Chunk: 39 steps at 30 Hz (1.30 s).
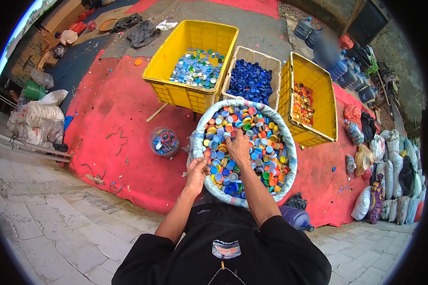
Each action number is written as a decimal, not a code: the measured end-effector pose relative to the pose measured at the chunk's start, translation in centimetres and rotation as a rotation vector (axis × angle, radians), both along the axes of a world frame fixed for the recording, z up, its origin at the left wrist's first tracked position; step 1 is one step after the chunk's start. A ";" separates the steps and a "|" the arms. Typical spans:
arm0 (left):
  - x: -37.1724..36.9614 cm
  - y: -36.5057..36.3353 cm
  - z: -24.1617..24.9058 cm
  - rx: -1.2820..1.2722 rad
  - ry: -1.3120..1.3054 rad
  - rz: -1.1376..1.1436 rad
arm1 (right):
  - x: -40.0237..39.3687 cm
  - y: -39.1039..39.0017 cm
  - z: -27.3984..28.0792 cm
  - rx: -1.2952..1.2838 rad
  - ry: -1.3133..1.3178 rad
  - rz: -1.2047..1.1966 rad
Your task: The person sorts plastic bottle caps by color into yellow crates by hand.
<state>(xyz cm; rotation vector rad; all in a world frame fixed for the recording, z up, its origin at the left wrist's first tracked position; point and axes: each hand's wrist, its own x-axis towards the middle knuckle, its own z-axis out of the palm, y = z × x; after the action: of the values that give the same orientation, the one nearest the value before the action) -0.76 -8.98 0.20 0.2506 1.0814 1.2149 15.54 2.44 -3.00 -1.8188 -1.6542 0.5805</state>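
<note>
Recycling yard (43,209); 3 bins (204,35) of caps (249,80); stuffed sacks (45,116)

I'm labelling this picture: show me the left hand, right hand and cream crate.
Left hand (195,172): head view, back of hand.
Right hand (239,147): head view, back of hand.
Cream crate (260,56): head view, inner back wall.

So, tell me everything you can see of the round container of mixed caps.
The round container stands open in front of you, full of blue, orange, yellow and green caps. Its thick, pale, faintly striped rim looks like rolled fabric. Your right hand is among the caps; your left hand is at its left edge. Little shows below.
</note>
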 end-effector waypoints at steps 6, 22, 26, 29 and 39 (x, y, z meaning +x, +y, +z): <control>-0.1 -0.1 0.3 -0.009 0.014 -0.010 | -1.6 0.7 2.0 -0.031 -0.253 -0.080; 1.2 2.9 1.0 0.083 0.421 -0.153 | 3.0 -3.2 1.8 -0.126 0.721 -0.218; 2.6 6.5 -0.7 0.265 0.929 -0.255 | 6.7 -7.5 1.7 -0.279 1.506 -0.169; 4.1 9.0 -1.5 0.387 1.259 -0.323 | 7.6 -10.5 2.9 -0.276 1.730 -0.196; 7.4 12.0 -2.1 0.419 1.610 -0.406 | 8.9 -15.4 4.7 -0.228 1.936 -0.274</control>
<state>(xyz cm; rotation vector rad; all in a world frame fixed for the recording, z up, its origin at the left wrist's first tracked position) 6.66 3.03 -1.90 1.8918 1.9185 0.6855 24.39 -12.92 1.73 -0.6888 0.0079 1.6175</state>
